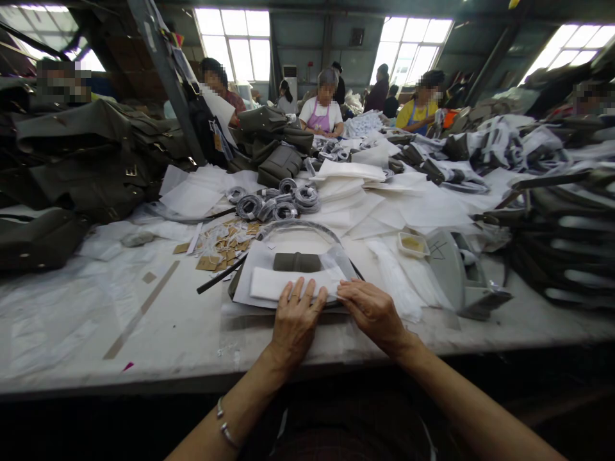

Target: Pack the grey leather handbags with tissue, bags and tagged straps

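Observation:
In front of me on the table lies a dark olive bag (294,262), partly covered by a thin white wrapping sheet (244,282). Its plastic-wrapped handle (307,224) arches away from me, and a dark strap end sticks out to the left. Across the bag rests a folded white foam sheet (269,283). My left hand (296,320) presses on this foam with fingers stretched and spread. At the right end of the white sheeting, my right hand (373,314) is bent, its fingers together on the edge; what lies under its fingertips is partly hidden.
Behind the bag are coiled wrapped straps (283,202), brown tags with strings (225,243) and stacked white sheets (355,192). A tape dispenser (461,269) and small plastic tub (412,244) stand right. Dark bags (81,160) pile up left; co-workers (323,105) sit beyond.

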Tool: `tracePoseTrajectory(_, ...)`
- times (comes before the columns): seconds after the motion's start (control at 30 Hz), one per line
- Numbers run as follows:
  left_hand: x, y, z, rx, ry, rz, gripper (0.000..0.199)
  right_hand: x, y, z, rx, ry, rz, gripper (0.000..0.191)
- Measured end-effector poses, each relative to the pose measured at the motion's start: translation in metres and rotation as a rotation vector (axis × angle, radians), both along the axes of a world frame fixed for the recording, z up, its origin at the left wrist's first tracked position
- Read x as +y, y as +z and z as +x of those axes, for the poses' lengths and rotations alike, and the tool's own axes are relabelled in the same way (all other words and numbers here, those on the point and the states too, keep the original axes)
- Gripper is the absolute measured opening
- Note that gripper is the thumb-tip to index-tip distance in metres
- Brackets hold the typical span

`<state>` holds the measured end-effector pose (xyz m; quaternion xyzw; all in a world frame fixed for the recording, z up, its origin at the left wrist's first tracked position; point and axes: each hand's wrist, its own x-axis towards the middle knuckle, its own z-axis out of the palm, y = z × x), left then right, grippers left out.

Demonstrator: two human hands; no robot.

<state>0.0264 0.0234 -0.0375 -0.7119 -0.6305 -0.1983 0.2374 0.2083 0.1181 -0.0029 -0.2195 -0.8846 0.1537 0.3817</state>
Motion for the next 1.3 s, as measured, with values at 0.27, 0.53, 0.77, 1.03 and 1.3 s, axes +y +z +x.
tracePoseTrajectory(0.27,0.000,0.008,0.002,0.079,0.004,-0.052,0.034,-0.005,0.011,-0.012,0.030,-0.155,-0.038,0.014)
tracePoseTrajectory(0.53,0.008,0.011,0.004,0.132,-0.062,-0.084,0.027,-0.011,-0.004,0.007,-0.062,0.063,0.286,0.032)
tracePoseTrajectory(0.77,0.017,0.016,-0.001,0.003,-0.234,-0.100,0.026,-0.005,0.011,0.011,-0.154,0.123,0.267,0.025)
tracePoseTrajectory(1.03,0.011,0.009,-0.009,0.026,-0.340,-0.028,0.037,-0.014,0.000,0.012,-0.090,0.059,0.262,0.025)
tracePoseTrajectory(1.3,0.011,0.003,-0.009,0.042,-0.297,-0.050,0.039,-0.054,-0.018,0.065,-0.358,0.214,0.178,0.037)
